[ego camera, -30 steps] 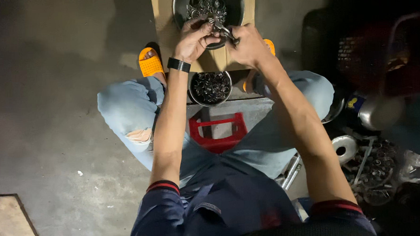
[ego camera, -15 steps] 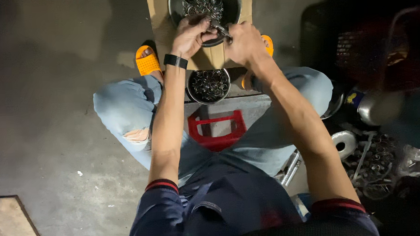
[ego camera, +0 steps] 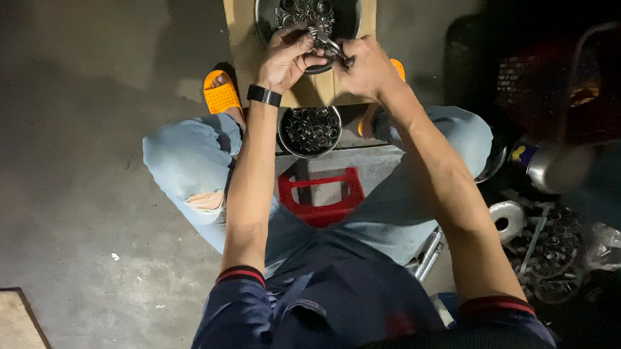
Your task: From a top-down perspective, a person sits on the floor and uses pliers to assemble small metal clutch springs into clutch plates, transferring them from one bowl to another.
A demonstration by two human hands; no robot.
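Both hands are working together over the large dark metal bowl [ego camera: 308, 14] at the far edge of the brown cardboard sheet [ego camera: 243, 31] on the floor. The left hand [ego camera: 288, 57] is pinching, and the right hand [ego camera: 365, 67] is closing on, a small shiny metal piece [ego camera: 327, 42], held approx. above the bowl's near rim. The small round steel bowl [ego camera: 311, 131] of metal rings, near the knees, is looking full, so much work is probably remaining. Vs. 1 s ago, hands are staying nearly in same place.
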